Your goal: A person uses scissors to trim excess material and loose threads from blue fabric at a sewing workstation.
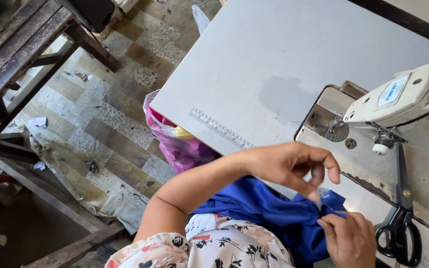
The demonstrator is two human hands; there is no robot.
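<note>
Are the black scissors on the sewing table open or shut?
Shut. The scissors lie flat beside the sewing machine, blades together in one narrow line, the handle loops side by side.

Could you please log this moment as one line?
left hand: pinching blue cloth | right hand: gripping cloth edge | black-handled scissors: beside white sewing machine

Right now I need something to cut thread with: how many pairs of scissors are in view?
1. The black-handled scissors lie on the sewing machine bed, just right of the right hand. More could be hidden under the blue fabric.
</note>
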